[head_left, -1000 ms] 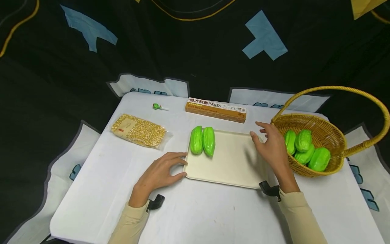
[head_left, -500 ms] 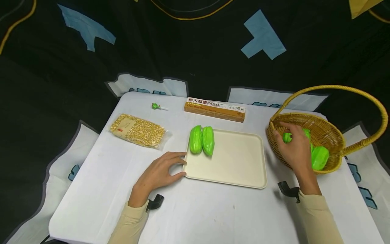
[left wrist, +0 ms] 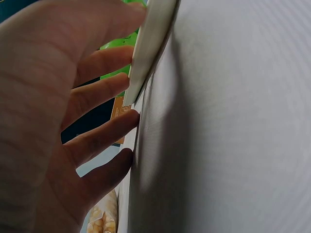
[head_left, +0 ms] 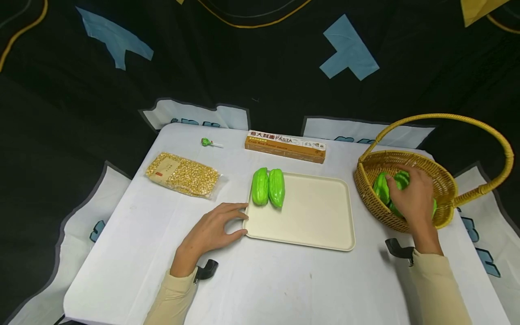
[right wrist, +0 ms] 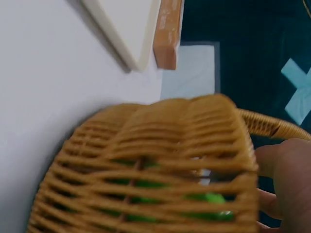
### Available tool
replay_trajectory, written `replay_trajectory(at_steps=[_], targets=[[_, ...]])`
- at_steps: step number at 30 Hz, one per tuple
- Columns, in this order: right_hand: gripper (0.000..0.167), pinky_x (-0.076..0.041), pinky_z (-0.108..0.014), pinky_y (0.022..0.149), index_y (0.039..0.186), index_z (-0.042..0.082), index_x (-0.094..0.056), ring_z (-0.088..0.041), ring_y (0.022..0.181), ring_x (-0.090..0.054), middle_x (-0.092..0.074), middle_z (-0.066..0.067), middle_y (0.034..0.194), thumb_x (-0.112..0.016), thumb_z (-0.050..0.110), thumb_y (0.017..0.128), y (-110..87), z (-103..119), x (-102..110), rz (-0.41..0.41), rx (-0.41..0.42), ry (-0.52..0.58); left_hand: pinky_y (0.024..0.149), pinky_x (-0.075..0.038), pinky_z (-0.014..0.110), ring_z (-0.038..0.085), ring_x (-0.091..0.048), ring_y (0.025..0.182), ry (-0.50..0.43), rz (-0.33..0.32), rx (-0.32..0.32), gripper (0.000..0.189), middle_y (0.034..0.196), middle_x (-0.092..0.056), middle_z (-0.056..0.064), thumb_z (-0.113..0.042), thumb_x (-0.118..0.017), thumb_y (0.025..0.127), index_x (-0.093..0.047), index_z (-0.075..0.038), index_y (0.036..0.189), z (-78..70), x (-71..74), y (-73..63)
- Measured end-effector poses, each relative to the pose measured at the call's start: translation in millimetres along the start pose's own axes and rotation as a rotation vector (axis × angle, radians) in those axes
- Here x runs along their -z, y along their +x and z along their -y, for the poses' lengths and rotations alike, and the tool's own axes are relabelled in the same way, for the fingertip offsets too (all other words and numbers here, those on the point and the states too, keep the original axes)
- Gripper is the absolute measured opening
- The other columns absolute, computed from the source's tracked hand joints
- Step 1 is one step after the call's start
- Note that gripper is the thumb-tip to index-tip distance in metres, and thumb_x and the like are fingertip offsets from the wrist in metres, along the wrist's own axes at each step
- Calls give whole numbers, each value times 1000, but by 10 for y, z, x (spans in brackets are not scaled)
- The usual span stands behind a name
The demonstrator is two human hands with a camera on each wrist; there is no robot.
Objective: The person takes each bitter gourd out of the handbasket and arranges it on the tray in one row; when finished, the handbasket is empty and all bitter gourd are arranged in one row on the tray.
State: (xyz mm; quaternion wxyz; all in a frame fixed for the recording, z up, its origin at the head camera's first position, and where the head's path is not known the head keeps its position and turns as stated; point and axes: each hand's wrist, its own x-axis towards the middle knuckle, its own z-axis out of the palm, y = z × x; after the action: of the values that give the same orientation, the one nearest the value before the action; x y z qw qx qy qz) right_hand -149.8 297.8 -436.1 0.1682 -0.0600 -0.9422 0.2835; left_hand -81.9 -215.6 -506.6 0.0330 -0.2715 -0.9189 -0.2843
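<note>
The white table (head_left: 276,280) ran off the bottom of the head view. Near its 3 o'clock side stood the basket (head_left: 365,198); the right wrist view cut off part of it. The tray (head_left: 313,212) lay in the middle. The bag (head_left: 184,175) was at 10 o'clock, the box (head_left: 285,146) at 12. The left hand (head_left: 215,228) touched the tray's 9 o'clock edge, fingers apart. The right hand (head_left: 416,194) was in the basket, over the green fruits (head_left: 381,186). Its fingertips were partly hidden, so I could not tell if it was clamped on one. It covered some fruits, too. Two more fruits (head_left: 260,187) lay side by side on the tray, near 10 o'clock: long, bright, shiny and bumpy. The lollipop (head_left: 206,142) lay near 11 o'clock.
</note>
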Motion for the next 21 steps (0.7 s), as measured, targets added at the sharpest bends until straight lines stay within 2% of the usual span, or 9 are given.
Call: replay_trajectory(at_steps=[5, 8, 15, 21], targets=[[62, -30, -75, 120, 156, -5, -49, -57, 150, -35, -41, -37, 159, -57, 37, 110, 61, -140, 19, 80, -83, -39, 116, -51, 42, 20, -58, 141, -5, 15, 19, 31, 154, -62, -4, -34, -88, 93, -80, -21, 119, 0, 7, 0], [67, -30, -76, 119, 158, -6, -45, -58, 148, -35, -39, -39, 159, -54, 41, 111, 83, -212, 24, 117, -110, -62, 117, -50, 41, 19, -58, 141, -9, 18, 22, 31, 154, -62, -5, -35, -87, 93, -80, -21, 119, -1, 9, 2], [72, -31, -77, 116, 159, -10, -39, -62, 146, -34, -36, -42, 158, -51, 43, 111, 100, -263, 77, 186, -153, -74, 116, -51, 42, 20, -59, 140, -9, -1, 1, 31, 153, -63, -3, -33, -88, 92, -80, -20, 119, 6, 0, 8], [74, -41, -75, 107, 161, -8, -36, -61, 138, -41, -41, -42, 155, -52, 43, 110, 90, -252, 143, 251, -186, -99, 117, -50, 42, 20, -58, 141, -9, 13, 19, 31, 154, -62, -5, -34, -87, 93, -80, -20, 119, 8, -3, -5]])
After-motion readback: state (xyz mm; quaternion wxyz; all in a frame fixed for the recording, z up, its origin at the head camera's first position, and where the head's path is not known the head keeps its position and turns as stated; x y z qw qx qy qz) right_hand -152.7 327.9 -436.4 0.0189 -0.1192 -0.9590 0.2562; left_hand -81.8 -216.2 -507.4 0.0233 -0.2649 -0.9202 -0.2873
